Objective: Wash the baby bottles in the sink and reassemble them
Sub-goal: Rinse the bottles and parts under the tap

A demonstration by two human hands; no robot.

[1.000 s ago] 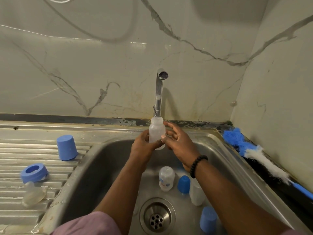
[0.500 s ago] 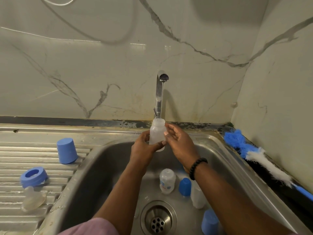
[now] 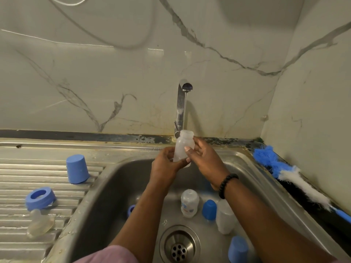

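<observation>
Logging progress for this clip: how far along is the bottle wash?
Looks done: a cap, ring and teat lie apart on the drainboard.

In hand: both hands, left and right, hold an open bottle upright under the tap.

Left: two more bottles, caps in the sink; nothing reassembled.

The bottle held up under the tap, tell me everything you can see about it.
The bottle is small, of cloudy translucent white plastic, with a narrower threaded neck and an open mouth, no cap or teat on it. It stands roughly upright just below the tap, above the sink. The left hand grips its lower body; the right hand holds its right side, thumb across the front.
</observation>
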